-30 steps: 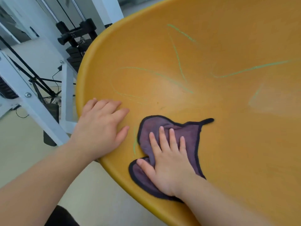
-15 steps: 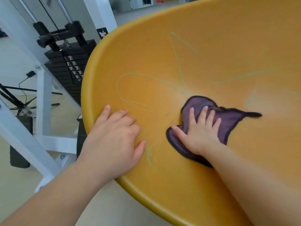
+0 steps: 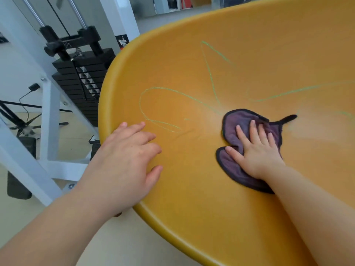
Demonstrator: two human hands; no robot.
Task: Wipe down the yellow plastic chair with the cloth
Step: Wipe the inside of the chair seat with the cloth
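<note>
Two hands: neither clamps anything.
Left hand: braces chair edge.
Right hand: flat on cloth; press firmly across marks.

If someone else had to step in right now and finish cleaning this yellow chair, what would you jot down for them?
Left hand: open, resting on the chair at its left edge.
Right hand: open, fingers straight, pressing the purple cloth onto the middle of the seat.
Done: little that shows; a pale smeared patch lies right of the cloth.
Left: green scribbles run above and left of the cloth; wipe those, then the rest of the shell.
</note>
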